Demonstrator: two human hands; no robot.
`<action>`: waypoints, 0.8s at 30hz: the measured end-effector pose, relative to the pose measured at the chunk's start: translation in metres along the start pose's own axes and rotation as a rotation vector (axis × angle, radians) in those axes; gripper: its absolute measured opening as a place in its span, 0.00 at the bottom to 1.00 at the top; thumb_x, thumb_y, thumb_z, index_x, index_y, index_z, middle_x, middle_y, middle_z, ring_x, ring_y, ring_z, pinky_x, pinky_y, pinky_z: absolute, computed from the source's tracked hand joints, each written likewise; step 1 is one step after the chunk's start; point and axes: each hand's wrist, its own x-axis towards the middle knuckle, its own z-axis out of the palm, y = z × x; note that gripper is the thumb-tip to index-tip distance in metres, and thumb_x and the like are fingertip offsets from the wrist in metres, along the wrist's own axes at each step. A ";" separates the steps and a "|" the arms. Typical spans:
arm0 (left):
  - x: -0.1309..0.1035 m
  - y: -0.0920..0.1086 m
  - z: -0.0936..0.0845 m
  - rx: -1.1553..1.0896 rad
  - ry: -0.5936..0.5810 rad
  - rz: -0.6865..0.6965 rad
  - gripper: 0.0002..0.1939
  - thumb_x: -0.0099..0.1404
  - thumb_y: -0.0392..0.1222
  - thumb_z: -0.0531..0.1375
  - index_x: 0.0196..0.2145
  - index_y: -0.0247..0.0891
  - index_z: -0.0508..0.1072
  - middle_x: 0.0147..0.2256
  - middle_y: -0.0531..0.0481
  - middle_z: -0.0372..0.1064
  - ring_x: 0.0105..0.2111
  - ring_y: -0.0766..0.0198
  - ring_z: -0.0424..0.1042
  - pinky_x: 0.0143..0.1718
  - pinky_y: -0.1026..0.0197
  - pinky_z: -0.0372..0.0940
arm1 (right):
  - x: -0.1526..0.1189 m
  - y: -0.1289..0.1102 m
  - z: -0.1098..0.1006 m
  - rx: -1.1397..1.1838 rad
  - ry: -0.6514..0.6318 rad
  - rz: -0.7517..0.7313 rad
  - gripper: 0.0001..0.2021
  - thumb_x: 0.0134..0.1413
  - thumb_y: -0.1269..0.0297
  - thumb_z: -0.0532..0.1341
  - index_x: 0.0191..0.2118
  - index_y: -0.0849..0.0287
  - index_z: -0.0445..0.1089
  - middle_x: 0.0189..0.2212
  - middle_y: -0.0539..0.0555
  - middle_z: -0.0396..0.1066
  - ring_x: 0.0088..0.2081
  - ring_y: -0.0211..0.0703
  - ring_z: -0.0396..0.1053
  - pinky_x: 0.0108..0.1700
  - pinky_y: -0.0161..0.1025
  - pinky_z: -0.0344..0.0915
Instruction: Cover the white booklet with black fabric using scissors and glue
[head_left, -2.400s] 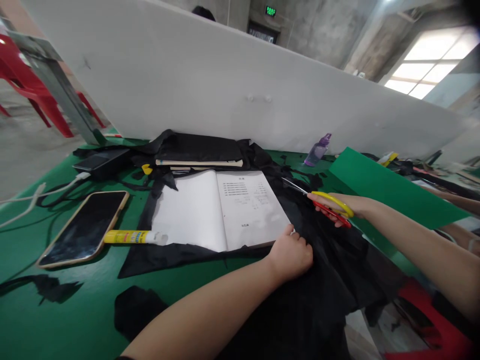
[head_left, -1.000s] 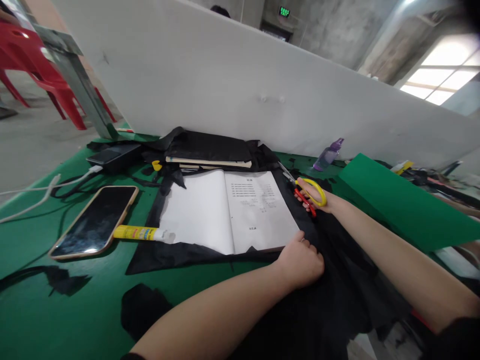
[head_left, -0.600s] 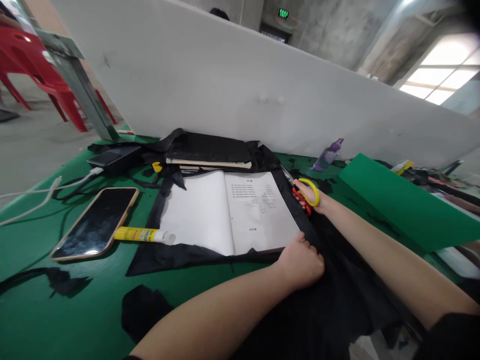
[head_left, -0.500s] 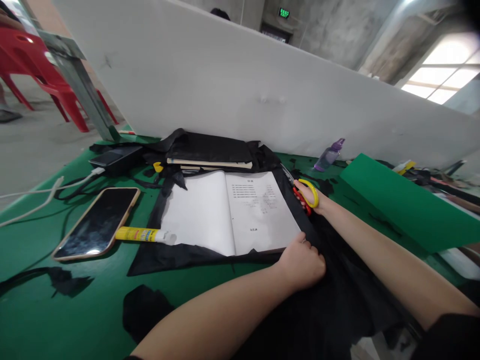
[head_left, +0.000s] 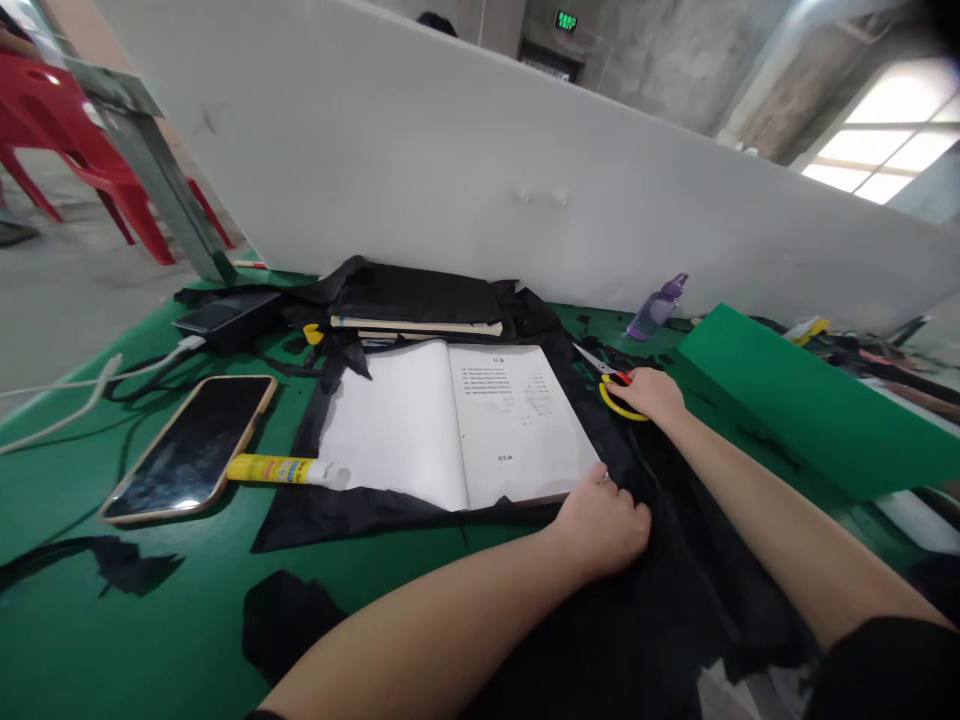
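An open book (head_left: 525, 430) lies on a sheet of black cloth (head_left: 352, 515) that shows around its edges. At the book's lower right corner, my left hand (head_left: 604, 525) is closed on the cloth, its thumb by the page corner. My right hand (head_left: 654, 395) holds scissors (head_left: 624, 410) with red and yellow handles to the right of the book. Their blades point up and left, off the page, over the cloth and dark scraps. More black cloth hangs below both hands toward me.
Left of the book lie a glue stick (head_left: 281, 469), a phone (head_left: 191, 450) and a black device (head_left: 225, 315) with a white cable. Behind stand a black-covered book stack (head_left: 416, 300) and a white partition (head_left: 420, 160). Rightward are a purple bottle (head_left: 658, 308) and a green board (head_left: 810, 410).
My right hand has turned and shifted right with the scissors, whose blades have moved away from the book's edge. My left hand keeps its place.
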 end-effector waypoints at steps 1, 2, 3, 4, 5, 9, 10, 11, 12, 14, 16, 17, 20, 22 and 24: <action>0.000 0.000 -0.001 -0.002 -0.002 -0.007 0.08 0.64 0.40 0.54 0.31 0.34 0.69 0.27 0.46 0.71 0.28 0.59 0.71 0.39 0.52 0.56 | -0.002 0.004 0.001 -0.096 0.043 -0.024 0.17 0.41 0.50 0.65 0.28 0.62 0.69 0.32 0.66 0.70 0.41 0.65 0.70 0.38 0.49 0.64; 0.000 0.001 -0.002 -0.005 0.000 -0.011 0.08 0.64 0.41 0.55 0.32 0.34 0.69 0.27 0.47 0.71 0.27 0.59 0.71 0.38 0.53 0.56 | -0.004 0.005 0.003 -0.176 0.082 -0.047 0.18 0.43 0.53 0.64 0.33 0.65 0.70 0.37 0.69 0.70 0.43 0.66 0.69 0.40 0.51 0.64; 0.000 0.001 -0.003 -0.009 0.006 -0.012 0.08 0.64 0.42 0.54 0.33 0.34 0.68 0.27 0.47 0.71 0.26 0.59 0.71 0.38 0.53 0.56 | -0.007 0.006 0.004 -0.231 0.113 -0.068 0.19 0.46 0.56 0.63 0.38 0.67 0.69 0.41 0.72 0.69 0.45 0.66 0.68 0.41 0.52 0.64; 0.000 0.000 -0.004 -0.010 0.012 -0.008 0.08 0.64 0.43 0.54 0.34 0.34 0.68 0.27 0.48 0.71 0.26 0.59 0.71 0.37 0.53 0.56 | -0.009 0.004 0.004 -0.252 0.136 -0.085 0.19 0.48 0.59 0.61 0.42 0.70 0.68 0.43 0.74 0.67 0.46 0.66 0.67 0.43 0.52 0.63; 0.000 0.000 -0.005 -0.007 0.016 -0.002 0.09 0.64 0.43 0.54 0.34 0.34 0.68 0.26 0.48 0.71 0.25 0.59 0.70 0.36 0.53 0.56 | -0.011 0.000 0.003 -0.241 0.150 -0.100 0.19 0.49 0.62 0.60 0.45 0.72 0.66 0.45 0.76 0.66 0.48 0.65 0.66 0.45 0.52 0.63; -0.001 0.003 -0.008 0.025 0.019 0.057 0.06 0.64 0.38 0.53 0.35 0.34 0.67 0.24 0.49 0.69 0.23 0.62 0.69 0.30 0.56 0.55 | -0.024 -0.030 -0.007 -0.163 0.167 -0.234 0.17 0.55 0.66 0.54 0.51 0.63 0.64 0.48 0.64 0.69 0.49 0.50 0.67 0.49 0.42 0.62; -0.002 0.006 -0.010 0.031 0.027 0.090 0.05 0.64 0.36 0.53 0.34 0.34 0.67 0.24 0.49 0.69 0.23 0.62 0.69 0.28 0.57 0.54 | -0.029 -0.039 -0.008 -0.106 0.165 -0.270 0.16 0.56 0.64 0.53 0.49 0.60 0.65 0.45 0.60 0.71 0.46 0.46 0.69 0.47 0.39 0.63; -0.003 0.009 -0.012 0.031 0.044 0.133 0.06 0.65 0.35 0.52 0.33 0.34 0.67 0.24 0.48 0.69 0.23 0.62 0.69 0.25 0.58 0.53 | -0.035 -0.047 -0.007 0.034 0.161 -0.313 0.14 0.56 0.62 0.54 0.46 0.59 0.67 0.42 0.57 0.73 0.43 0.44 0.70 0.45 0.38 0.63; -0.004 0.013 -0.014 0.027 0.067 0.180 0.07 0.65 0.33 0.51 0.32 0.34 0.68 0.24 0.47 0.68 0.23 0.62 0.69 0.23 0.60 0.51 | -0.042 -0.054 -0.005 0.162 0.164 -0.344 0.13 0.57 0.59 0.53 0.43 0.58 0.68 0.38 0.55 0.74 0.40 0.43 0.71 0.44 0.38 0.64; -0.007 0.021 -0.020 -0.007 0.115 0.269 0.11 0.65 0.31 0.49 0.29 0.34 0.68 0.24 0.46 0.68 0.23 0.63 0.68 0.20 0.61 0.48 | -0.056 -0.062 0.005 0.337 0.211 -0.394 0.16 0.60 0.56 0.48 0.37 0.57 0.69 0.33 0.54 0.74 0.36 0.43 0.71 0.41 0.38 0.64; -0.009 0.029 -0.027 -0.060 0.137 0.335 0.14 0.65 0.31 0.47 0.26 0.35 0.69 0.24 0.45 0.69 0.22 0.65 0.68 0.19 0.61 0.48 | -0.067 -0.064 0.019 0.342 0.267 -0.449 0.17 0.61 0.56 0.46 0.35 0.58 0.69 0.31 0.55 0.73 0.35 0.45 0.70 0.40 0.39 0.63; -0.009 0.032 -0.030 -0.085 0.138 0.359 0.15 0.65 0.30 0.46 0.26 0.35 0.69 0.24 0.45 0.70 0.22 0.66 0.67 0.19 0.61 0.49 | -0.071 -0.063 0.026 0.294 0.283 -0.492 0.17 0.61 0.57 0.46 0.34 0.58 0.69 0.30 0.56 0.73 0.35 0.46 0.69 0.41 0.39 0.62; -0.009 0.043 -0.042 -0.121 0.102 0.410 0.19 0.66 0.33 0.45 0.25 0.37 0.72 0.26 0.44 0.72 0.22 0.67 0.67 0.20 0.60 0.53 | -0.076 -0.057 0.040 0.138 0.289 -0.619 0.14 0.61 0.58 0.48 0.34 0.58 0.68 0.30 0.57 0.71 0.37 0.47 0.67 0.43 0.40 0.60; -0.008 0.053 -0.051 -0.114 0.053 0.424 0.20 0.67 0.36 0.45 0.26 0.39 0.74 0.28 0.45 0.73 0.23 0.67 0.68 0.21 0.60 0.55 | -0.075 -0.054 0.043 0.110 0.293 -0.637 0.14 0.61 0.59 0.48 0.34 0.57 0.67 0.30 0.56 0.70 0.36 0.45 0.66 0.41 0.39 0.59; -0.008 0.065 -0.061 -0.080 -0.004 0.449 0.19 0.67 0.38 0.46 0.31 0.44 0.76 0.31 0.46 0.74 0.25 0.68 0.69 0.20 0.60 0.55 | -0.072 -0.052 0.044 0.099 0.309 -0.617 0.14 0.61 0.60 0.47 0.34 0.57 0.67 0.30 0.56 0.69 0.35 0.44 0.66 0.38 0.38 0.58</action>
